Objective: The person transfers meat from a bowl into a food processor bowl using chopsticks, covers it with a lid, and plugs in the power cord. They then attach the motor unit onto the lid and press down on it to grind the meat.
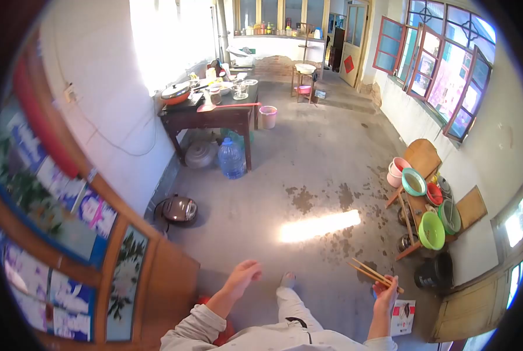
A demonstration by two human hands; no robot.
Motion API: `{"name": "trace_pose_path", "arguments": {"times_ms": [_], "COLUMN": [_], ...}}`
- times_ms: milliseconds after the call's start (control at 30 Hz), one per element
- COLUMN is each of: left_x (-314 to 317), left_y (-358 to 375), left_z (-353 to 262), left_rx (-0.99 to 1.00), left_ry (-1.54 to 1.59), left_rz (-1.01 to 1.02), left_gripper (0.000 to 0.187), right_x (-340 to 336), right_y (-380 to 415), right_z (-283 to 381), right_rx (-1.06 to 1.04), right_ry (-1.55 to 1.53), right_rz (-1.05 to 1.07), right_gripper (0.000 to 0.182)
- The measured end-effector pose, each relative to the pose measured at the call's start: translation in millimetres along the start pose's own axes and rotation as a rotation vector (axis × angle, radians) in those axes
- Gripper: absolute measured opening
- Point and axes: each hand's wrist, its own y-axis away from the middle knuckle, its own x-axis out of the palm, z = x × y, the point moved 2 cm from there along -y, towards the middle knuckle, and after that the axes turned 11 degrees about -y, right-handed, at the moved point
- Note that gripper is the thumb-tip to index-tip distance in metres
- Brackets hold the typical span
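Note:
In my right hand (385, 293) is a pair of wooden chopsticks (371, 274), their tips pointing up and left. Just below that hand is a white packet (403, 317) with red and dark print. My left hand (242, 279) is raised over the grey floor with its fingers curled together, and nothing shows in it. Beneath the left forearm, something red (225, 332) is partly hidden by the sleeve.
A dark table (214, 119) with a pan and dishes stands at the back left, a water jug (231, 159) below. A rice cooker (179, 209) sits on the floor. Basins, including a green one (431, 230), are at right beside a black bucket (434, 272).

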Motion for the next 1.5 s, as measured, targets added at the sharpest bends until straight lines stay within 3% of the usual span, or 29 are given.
{"name": "trace_pose_path", "arguments": {"times_ms": [133, 233, 367, 567, 733, 800, 967, 1100, 1200, 1300, 1367, 1500], "left_x": [10, -13, -63, -123, -147, -164, -157, -176, -189, -208, -220, -223], "left_y": [-144, -228, -305, -475, -702, -802, -978, -1099, -1163, -1199, -1214, -1206], "left_z": [-24, -42, -94, -147, -212, -246, -424, -468, -458, -447, -425, -453], "left_rx": [-0.173, -0.237, -0.304, -0.338, -0.282, -0.010, 0.039, 0.103, 0.105, -0.074, -0.075, -0.148], "left_ry": [-0.274, -0.252, -0.232, -0.120, -0.089, -0.118, -0.272, -0.284, -0.274, -0.129, 0.154, 0.249], "left_rz": [0.188, 0.126, -0.117, -0.425, -0.324, -0.088, -0.252, -0.278, -0.384, -0.601, -0.799, -1.052], "left_gripper": [0.023, 0.028, 0.027, 0.019, 0.018, 0.020, 0.020, 0.015, 0.014, 0.017, 0.016, 0.015], "right_x": [92, 219, 440, 686, 788, 813, 870, 957, 1080, 1244, 1358, 1555], "right_y": [-116, -208, -260, -343, -474, -522, -628, -725, -799, -858, -861, -806], "right_z": [-42, -87, -118, -191, -230, -218, -208, -249, -301, -369, -414, -510], "right_rx": [-0.022, 0.063, 0.117, 0.224, 0.170, 0.136, -0.010, -0.009, 0.059, 0.175, 0.243, 0.268], "right_ry": [-0.054, -0.081, 0.103, 0.036, 0.115, 0.061, -0.002, 0.056, 0.151, 0.242, 0.312, 0.420], "right_rz": [-0.004, 0.063, 0.341, 0.681, 0.460, 0.390, 0.205, 0.177, 0.352, 0.587, 0.780, 1.271], "right_gripper": [0.039, 0.038, 0.045, 0.040, 0.036, 0.037, 0.037, 0.039, 0.038, 0.037, 0.035, 0.031]}}
